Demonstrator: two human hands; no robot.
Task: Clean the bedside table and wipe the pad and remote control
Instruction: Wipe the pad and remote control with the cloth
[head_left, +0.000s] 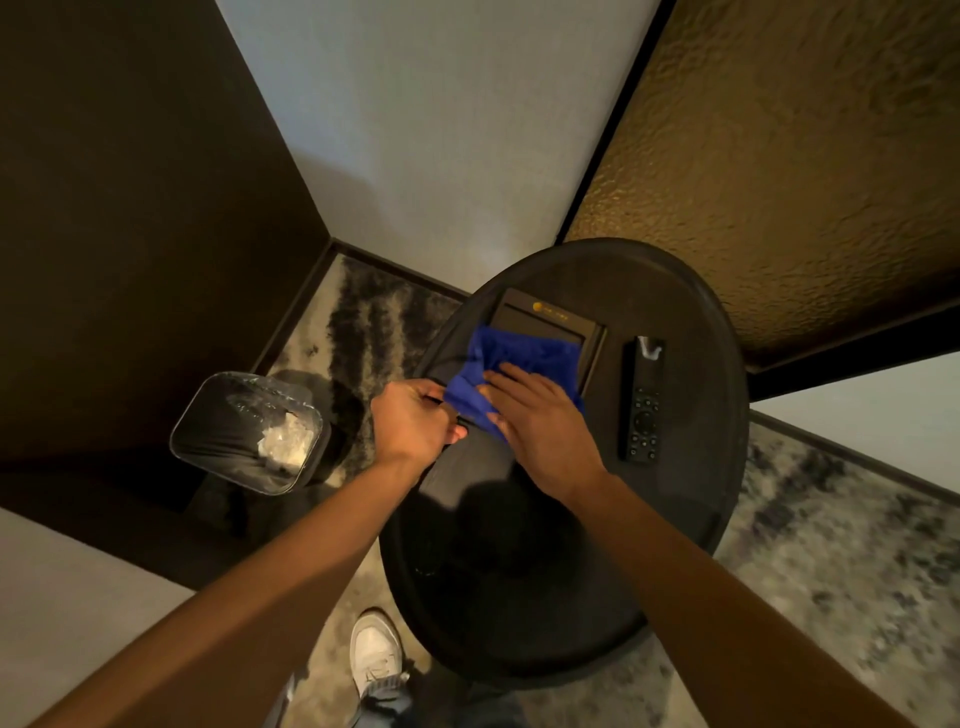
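On the bedside table (519, 597), the near half lies bare and open to a reach. Toward the wall, the pad (550, 322) with a blue cloth (524, 364) on it and the remote control (643, 400) beside it fill the surface, a narrow strip between them

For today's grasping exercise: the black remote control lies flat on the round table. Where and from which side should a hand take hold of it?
Grip the remote control across its narrow width near the middle, fingers coming from above onto its two long edges. It lies flat, long and slim, apart from the pad, so both edges look free.
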